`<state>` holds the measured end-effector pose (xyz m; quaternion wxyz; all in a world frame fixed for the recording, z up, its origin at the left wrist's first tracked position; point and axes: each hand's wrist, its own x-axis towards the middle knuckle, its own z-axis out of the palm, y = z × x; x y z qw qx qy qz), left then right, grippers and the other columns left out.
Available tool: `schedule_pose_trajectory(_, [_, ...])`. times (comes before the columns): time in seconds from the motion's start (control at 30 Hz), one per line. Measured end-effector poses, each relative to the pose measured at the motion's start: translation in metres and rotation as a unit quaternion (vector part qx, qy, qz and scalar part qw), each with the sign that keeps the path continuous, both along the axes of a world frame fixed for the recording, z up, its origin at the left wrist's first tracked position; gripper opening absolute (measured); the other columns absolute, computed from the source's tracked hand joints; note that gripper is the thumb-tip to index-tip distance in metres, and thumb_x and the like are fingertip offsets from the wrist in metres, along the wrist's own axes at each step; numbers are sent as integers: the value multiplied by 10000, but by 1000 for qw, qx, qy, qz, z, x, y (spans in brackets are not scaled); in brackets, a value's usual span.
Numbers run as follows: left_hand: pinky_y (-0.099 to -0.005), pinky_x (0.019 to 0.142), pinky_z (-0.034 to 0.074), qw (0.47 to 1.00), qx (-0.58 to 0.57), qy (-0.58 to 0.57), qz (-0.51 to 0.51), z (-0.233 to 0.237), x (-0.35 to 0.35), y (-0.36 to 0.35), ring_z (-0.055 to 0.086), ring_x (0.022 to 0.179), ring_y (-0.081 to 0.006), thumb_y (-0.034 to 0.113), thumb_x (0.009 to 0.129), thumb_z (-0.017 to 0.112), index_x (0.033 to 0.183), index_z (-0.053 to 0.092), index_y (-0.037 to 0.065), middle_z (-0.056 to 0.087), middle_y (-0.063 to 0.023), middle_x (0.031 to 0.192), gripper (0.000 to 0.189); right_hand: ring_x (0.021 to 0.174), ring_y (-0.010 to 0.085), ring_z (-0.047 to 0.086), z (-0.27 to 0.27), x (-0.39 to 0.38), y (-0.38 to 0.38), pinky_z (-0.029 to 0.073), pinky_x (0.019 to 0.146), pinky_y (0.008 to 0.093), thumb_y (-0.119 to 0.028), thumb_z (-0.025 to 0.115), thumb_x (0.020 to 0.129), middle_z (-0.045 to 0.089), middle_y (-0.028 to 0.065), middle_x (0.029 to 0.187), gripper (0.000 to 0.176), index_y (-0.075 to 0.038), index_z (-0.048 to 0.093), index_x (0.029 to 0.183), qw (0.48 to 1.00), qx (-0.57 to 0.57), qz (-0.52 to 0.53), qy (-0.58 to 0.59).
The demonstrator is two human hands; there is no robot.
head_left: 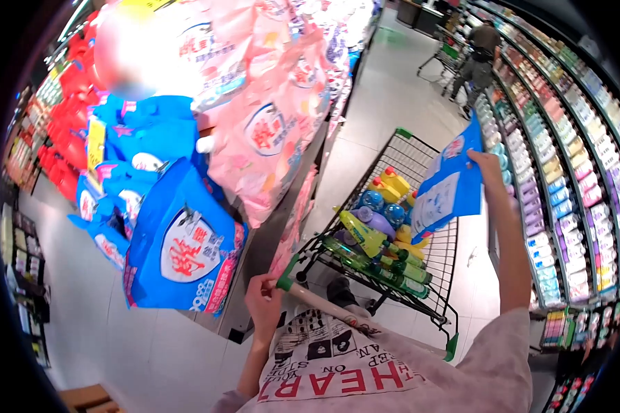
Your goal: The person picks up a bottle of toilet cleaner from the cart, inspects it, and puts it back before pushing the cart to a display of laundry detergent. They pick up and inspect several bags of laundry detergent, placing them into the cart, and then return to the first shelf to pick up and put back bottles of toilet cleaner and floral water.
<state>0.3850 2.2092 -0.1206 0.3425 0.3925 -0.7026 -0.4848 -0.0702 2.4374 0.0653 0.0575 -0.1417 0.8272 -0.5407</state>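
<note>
My right hand [488, 168] grips the upper corner of a blue detergent bag [470, 186] with white printed panels, holding it over the right side of the shopping cart [455, 258]. The bag hangs tilted above the cart's basket. At the left end of the cart's handle [317, 301], my left hand [263, 306] is closed around the bar by its green end piece. Inside the basket lie several green bottles [399, 275], yellow bottles with red caps [390, 182], a yellow-green pack [362, 234] and round blue-capped containers [373, 200].
To my left stands a display with large blue detergent bags [186, 241], pink bags [265, 131] and red packs [69, 131]. Shelves of bottles [565, 172] line the right side. Farther up the aisle, a person [477, 62] stands beside another cart [448, 51].
</note>
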Motion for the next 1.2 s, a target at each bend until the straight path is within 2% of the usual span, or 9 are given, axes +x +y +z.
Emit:
schedule_pose_trajectory(0.2, [-279, 612, 485, 998, -52, 6, -42, 30, -1, 2, 587, 707, -181, -30, 752, 659, 1018, 588, 7, 574, -100, 858, 278, 521, 81, 524, 100, 102, -41, 414, 496, 218, -266, 614, 899, 572, 5, 634, 274, -63, 606, 716, 977, -171, 93, -90])
schedule_pose_trajectory(0.3, [-310, 714, 502, 987, -103, 29, -118, 63, -2, 13, 590, 887, -237, 57, 739, 740, 1155, 548, 12, 565, -139, 1055, 460, 603, 87, 581, 121, 149, -65, 464, 566, 225, -262, 607, 907, 624, 31, 708, 256, -51, 624, 764, 957, -212, 158, -120])
schedule_pose_trajectory(0.37, [-395, 894, 447, 975, -166, 49, -139, 80, -1, 22, 533, 1090, -323, 156, 736, 785, 1253, 469, -2, 492, -186, 1215, 626, 651, 97, 606, 122, 175, -82, 485, 605, 232, -263, 601, 912, 649, 53, 758, 256, -34, 637, 802, 946, -232, 185, -132])
schedule_pose_trajectory(0.5, [-423, 957, 421, 967, -240, -22, -85, 80, 9, 36, 452, 1199, -380, 207, 696, 829, 1392, 301, 5, 396, -226, 1339, 897, 710, 143, 662, 119, 230, -114, 529, 650, 253, -235, 568, 938, 695, 126, 871, 306, 57, 657, 962, 898, -260, 304, -183])
schedule_pose_trajectory(0.6, [-413, 960, 412, 991, -126, 18, 49, 48, 22, 36, 434, 1227, -375, 198, 680, 843, 1345, 389, 4, 395, -227, 1348, 828, 727, 154, 663, 106, 262, -137, 532, 631, 282, -261, 572, 933, 695, 132, 887, 330, 55, 663, 957, 855, -242, 401, -224])
schedule_pose_trajectory(0.63, [-391, 838, 497, 979, -195, -12, 59, 42, 29, 28, 601, 1003, -277, 134, 678, 860, 1251, 405, -24, 562, -177, 1147, 749, 731, 160, 666, 105, 275, -144, 535, 632, 281, -247, 569, 936, 695, 138, 897, 328, 67, 660, 969, 831, -246, 430, -251])
schedule_pose_trajectory(0.73, [-373, 852, 495, 978, -175, -31, 112, 64, 48, 36, 594, 1024, -258, 100, 683, 848, 1251, 415, -23, 562, -165, 1155, 725, 765, 179, 675, 93, 301, -172, 540, 633, 283, -215, 564, 947, 691, 154, 923, 321, 90, 662, 961, 784, -232, 507, -273])
schedule_pose_trajectory(0.9, [-360, 891, 478, 990, -60, 33, 124, 35, 70, 38, 577, 1072, -247, 62, 679, 837, 1289, 401, -23, 546, -164, 1214, 755, 664, 168, 688, 73, 339, -203, 529, 577, 253, -271, 544, 956, 694, 153, 746, 408, 87, 672, 811, 762, -164, 579, -239])
schedule_pose_trajectory(1.2, [-384, 950, 433, 972, -13, 84, 219, -1, 66, 31, 532, 1141, -275, 48, 681, 820, 1333, 354, -9, 510, -185, 1264, 804, 599, 188, 682, 10, 352, -261, 525, 551, 250, -253, 557, 918, 687, 208, 722, 397, 109, 647, 781, 764, -92, 576, -277])
